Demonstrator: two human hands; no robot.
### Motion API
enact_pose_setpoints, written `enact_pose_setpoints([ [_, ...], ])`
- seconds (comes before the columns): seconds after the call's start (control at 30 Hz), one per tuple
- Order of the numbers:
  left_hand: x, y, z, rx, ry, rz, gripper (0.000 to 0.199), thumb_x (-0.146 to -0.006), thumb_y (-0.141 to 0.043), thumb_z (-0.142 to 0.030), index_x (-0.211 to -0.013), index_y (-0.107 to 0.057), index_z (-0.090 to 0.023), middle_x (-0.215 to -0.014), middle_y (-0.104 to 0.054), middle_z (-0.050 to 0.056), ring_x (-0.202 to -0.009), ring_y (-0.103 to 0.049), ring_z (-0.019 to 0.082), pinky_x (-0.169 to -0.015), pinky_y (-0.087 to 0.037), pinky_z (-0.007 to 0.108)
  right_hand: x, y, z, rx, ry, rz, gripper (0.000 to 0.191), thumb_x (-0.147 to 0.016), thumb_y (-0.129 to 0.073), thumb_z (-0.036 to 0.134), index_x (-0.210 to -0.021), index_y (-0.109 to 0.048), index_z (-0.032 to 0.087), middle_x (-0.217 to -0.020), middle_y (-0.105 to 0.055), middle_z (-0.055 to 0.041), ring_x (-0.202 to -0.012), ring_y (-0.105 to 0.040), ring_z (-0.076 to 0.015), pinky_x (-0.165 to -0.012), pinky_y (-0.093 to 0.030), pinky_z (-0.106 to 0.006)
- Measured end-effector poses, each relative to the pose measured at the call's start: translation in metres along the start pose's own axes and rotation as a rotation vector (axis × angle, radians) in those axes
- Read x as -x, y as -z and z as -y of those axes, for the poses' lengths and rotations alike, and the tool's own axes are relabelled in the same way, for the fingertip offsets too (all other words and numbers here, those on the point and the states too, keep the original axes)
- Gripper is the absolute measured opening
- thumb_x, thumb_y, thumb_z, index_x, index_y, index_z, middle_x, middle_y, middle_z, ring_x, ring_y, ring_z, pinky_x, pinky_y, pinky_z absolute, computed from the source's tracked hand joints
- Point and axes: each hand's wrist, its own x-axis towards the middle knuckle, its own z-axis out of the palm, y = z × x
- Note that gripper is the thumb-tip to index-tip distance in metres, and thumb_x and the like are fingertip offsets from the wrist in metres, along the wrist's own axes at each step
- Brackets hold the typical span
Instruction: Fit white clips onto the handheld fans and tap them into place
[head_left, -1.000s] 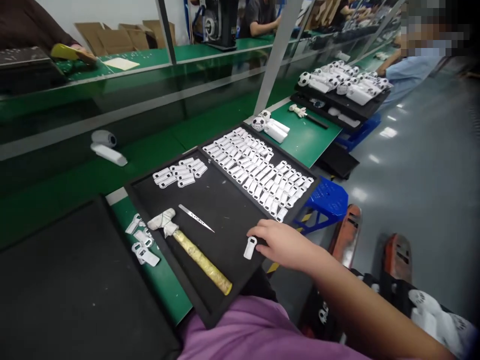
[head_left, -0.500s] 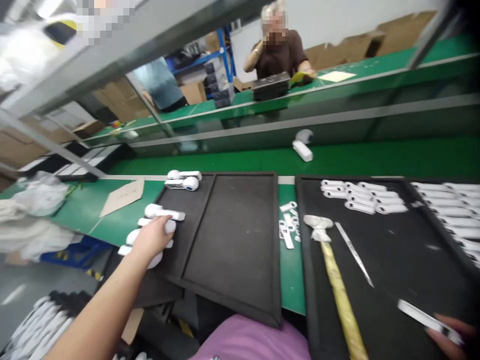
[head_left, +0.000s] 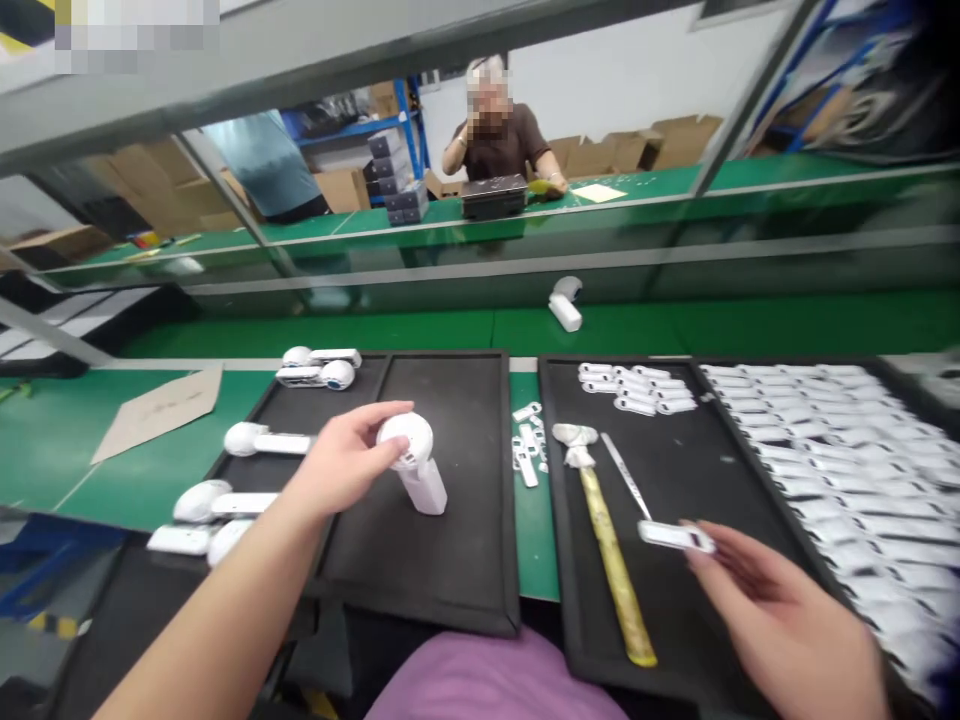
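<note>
My left hand (head_left: 360, 455) grips the round head of a white device (head_left: 426, 488), held over the left black tray (head_left: 465, 560). Between the fingertips of my right hand (head_left: 772, 610) is a white strip-like cover (head_left: 667, 536) with a dark slot, above the right black tray (head_left: 705, 480). Left of my left hand lie several more white round-headed devices (head_left: 244, 440). A hammer with a yellow wrapped handle (head_left: 611, 560) and white-wrapped head rests in the right tray, beside a thin metal strip (head_left: 626, 475).
Small white parts (head_left: 528, 455) lie between the trays. Rows of white covers (head_left: 832, 450) fill the far right. Cardboard (head_left: 161, 405) lies at left; another white device (head_left: 565, 305) sits behind the trays. Two people are beyond the metal frame (head_left: 225, 190).
My left hand has moved right from the group of devices, now with one in its grip. My right hand has come further into view with the white cover. The view has shifted right.
</note>
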Motion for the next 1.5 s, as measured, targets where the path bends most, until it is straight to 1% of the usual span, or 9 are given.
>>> enact_pose_setpoints([
  [0.13, -0.026, -0.08, 0.028, -0.095, -0.018, -0.056, 0.093, -0.079, -0.068, -0.05, -0.155, -0.029, -0.013, -0.15, -0.048, 0.019, -0.137, -0.047, 0.035, -0.114, -0.037, 0.049, 0.01, -0.011, 0.031, -0.093, 0.014, 0.062, 0.039, -0.083, -0.067, 0.052, -0.109, -0.076, 0.024, -0.109, -0.076, -0.0067, -0.097, -0.074, -0.0235, -0.086, -0.061, -0.028],
  [0.23, -0.032, -0.112, 0.04, -0.354, 0.021, -0.011, 0.107, -0.061, -0.083, -0.038, -0.152, -0.035, -0.011, -0.146, -0.048, 0.024, -0.138, -0.04, 0.045, -0.113, -0.032, 0.057, 0.015, -0.011, 0.042, -0.113, 0.129, 0.051, 0.035, -0.089, -0.061, 0.046, -0.112, -0.074, 0.023, -0.115, -0.073, -0.0082, -0.103, -0.071, -0.0228, -0.091, -0.059, -0.032],
  [0.43, -0.032, -0.086, 0.034, -0.133, 0.113, 0.113, 0.052, -0.078, -0.068, -0.036, -0.126, -0.062, -0.017, -0.117, -0.069, 0.014, -0.109, -0.064, 0.035, -0.098, -0.049, 0.051, 0.024, -0.018, 0.066, -0.354, -0.052, 0.041, 0.035, -0.079, -0.076, 0.042, -0.101, -0.07, 0.016, -0.087, -0.075, -0.0093, -0.075, -0.073, -0.0218, -0.068, -0.064, -0.031],
  [0.63, 0.005, -0.109, -0.009, 0.897, 0.25, 0.256, 0.052, -0.089, -0.062, -0.051, -0.131, -0.053, -0.022, -0.113, -0.067, 0.01, -0.077, -0.065, 0.02, -0.059, -0.057, 0.035, 0.029, -0.053, 0.121, -0.544, -0.027, 0.159, 0.022, -0.074, -0.077, 0.031, -0.092, -0.074, 0.018, -0.083, -0.074, -0.0063, -0.071, -0.072, -0.0193, -0.067, -0.063, -0.03],
  [0.77, 0.03, -0.134, -0.023, 0.837, 0.139, 0.33, 0.062, -0.089, -0.066, -0.048, -0.144, -0.045, -0.026, -0.111, -0.067, 0.008, -0.075, -0.063, 0.016, -0.06, -0.055, 0.028, 0.024, -0.068, 0.149, -0.712, -0.163, 0.241, 0.027, -0.069, -0.079, 0.031, -0.091, -0.073, 0.016, -0.079, -0.075, -0.0053, -0.07, -0.071, -0.0189, -0.066, -0.063, -0.03],
  [1.1, 0.043, -0.15, -0.017, 0.442, -0.046, 0.266, 0.089, -0.073, -0.079, -0.014, -0.15, -0.038, -0.032, -0.149, -0.05, 0.006, -0.138, -0.047, 0.028, -0.117, -0.034, 0.04, 0.03, -0.076, 0.14, -0.673, -0.187, 0.253, 0.027, -0.072, -0.079, 0.033, -0.093, -0.075, 0.016, -0.086, -0.075, -0.0069, -0.074, -0.072, -0.0196, -0.071, -0.062, -0.031],
  [1.27, 0.037, -0.148, -0.015, 0.59, 0.019, 0.263, 0.08, -0.071, -0.073, -0.01, -0.143, -0.044, -0.028, -0.133, -0.059, 0.008, -0.115, -0.061, 0.025, -0.098, -0.051, 0.037, 0.022, -0.069, 0.115, -0.138, 0.202, 0.2, 0.047, -0.088, -0.067, 0.04, -0.128, -0.064, 0.015, -0.129, -0.062, -0.0171, -0.1, -0.068, -0.0268, -0.086, -0.06, -0.042],
  [1.37, 0.029, -0.141, -0.021, 0.84, 0.121, 0.293, 0.066, -0.067, -0.068, -0.01, -0.129, -0.051, -0.024, -0.109, -0.063, 0.005, -0.079, -0.063, 0.018, -0.063, -0.054, 0.03, 0.009, -0.064, 0.092, 0.452, 0.224, 0.151, 0.059, -0.086, -0.07, 0.042, -0.13, -0.055, 0.005, -0.115, -0.066, -0.0236, -0.109, -0.063, -0.0391, -0.088, -0.054, -0.051],
  [1.5, 0.018, -0.129, -0.029, 0.988, 0.173, 0.246, 0.055, -0.063, -0.063, -0.009, -0.116, -0.054, -0.02, -0.102, -0.062, 0.004, -0.071, -0.059, 0.015, -0.053, -0.05, 0.028, -0.004, -0.055, 0.074, 0.661, 0.121, 0.317, 0.019, -0.097, -0.049, 0.03, -0.099, -0.061, 0.016, -0.091, -0.071, -0.0139, -0.079, -0.07, -0.0296, -0.064, -0.05, -0.037],
])
